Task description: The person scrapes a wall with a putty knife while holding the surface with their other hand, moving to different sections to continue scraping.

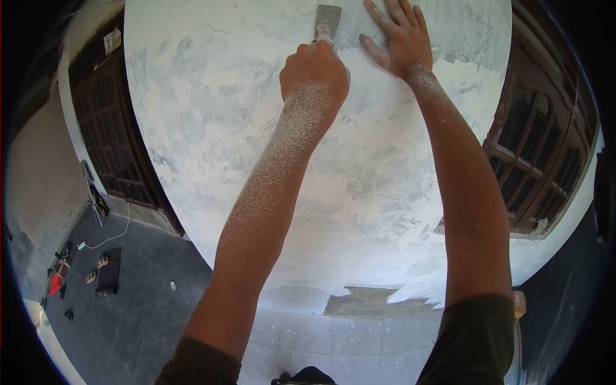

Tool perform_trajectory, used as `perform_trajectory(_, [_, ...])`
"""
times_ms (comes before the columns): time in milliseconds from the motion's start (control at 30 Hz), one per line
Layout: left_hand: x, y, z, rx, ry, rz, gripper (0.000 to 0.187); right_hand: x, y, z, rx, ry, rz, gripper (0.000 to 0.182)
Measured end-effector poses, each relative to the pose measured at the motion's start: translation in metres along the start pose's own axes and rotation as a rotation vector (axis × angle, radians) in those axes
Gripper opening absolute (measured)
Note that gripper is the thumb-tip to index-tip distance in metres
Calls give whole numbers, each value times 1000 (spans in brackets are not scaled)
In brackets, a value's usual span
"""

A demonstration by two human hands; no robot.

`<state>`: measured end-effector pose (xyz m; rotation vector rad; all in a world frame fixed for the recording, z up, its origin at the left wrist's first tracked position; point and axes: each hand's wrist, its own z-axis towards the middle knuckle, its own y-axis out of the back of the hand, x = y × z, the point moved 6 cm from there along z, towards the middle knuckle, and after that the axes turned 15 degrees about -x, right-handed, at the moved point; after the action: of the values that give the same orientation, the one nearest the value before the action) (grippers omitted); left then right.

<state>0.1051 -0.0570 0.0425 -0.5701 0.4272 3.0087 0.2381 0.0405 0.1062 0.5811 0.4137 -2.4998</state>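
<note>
My left hand (314, 74) is closed round the handle of a scraper (328, 18) at the top middle, its flat metal blade up against the white-patched wall (231, 122). To its right, my right hand (401, 42) lies flat on the same wall with its fingers spread, holding nothing. Pale dust covers my left forearm and the fingers and wrist of my right hand. The wall's coating is uneven, with white and grey smears. Low on the wall shows a bare brownish patch (378, 301).
A dark wooden door (109, 128) stands at the left, a brown-framed window (532, 154) at the right. On the grey floor (147, 314) lie sandals (91, 276), a dark mat (110, 273), a cord (112, 239) and a red item (56, 283). A pale speckled sheet (346, 340) spreads below the wall.
</note>
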Motion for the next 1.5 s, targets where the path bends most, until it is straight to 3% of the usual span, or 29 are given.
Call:
perform_trajectory(133, [-3,-1,-2,51,9,24,49,-1,-1,1,21,-27,-1,71])
perform_trajectory(200, [-10,5,8,8,-12,-2,29,0,0,0,2,2,-9,71])
perform_trajectory(467, [0,-2,-6,-29,-27,37,29,1,-1,-1,21,-12,-13,71])
perform_trajectory(533, [-2,-1,3,50,-12,33,48,1,0,-2,27,-14,-16,71])
perform_trajectory(567, [-4,1,5,51,-7,27,48,1,0,-3,26,-18,-8,71])
perform_trajectory(667, [-10,8,7,33,-11,-5,45,-1,0,0,15,-18,-5,71])
perform_trajectory(733, [-7,10,-4,35,16,63,30,1,-1,1,11,-17,2,71])
perform_trajectory(833, [0,0,-9,34,-7,37,44,0,3,0,11,-17,11,71])
perform_trajectory(1067, [-6,3,3,-56,-51,-27,47,-1,2,-2,-3,-11,29,72])
perform_trajectory(1133, [-4,3,-11,-10,1,25,29,0,2,0,-15,-16,40,72])
perform_trajectory(1200, [-1,-3,-10,35,14,33,28,0,2,0,0,-8,14,72])
perform_trajectory(1367, [-12,7,12,-76,-32,12,28,-2,1,2,-10,-13,23,71])
perform_trajectory(1500, [-2,-1,-4,49,-10,19,48,0,1,-1,-3,-11,10,71])
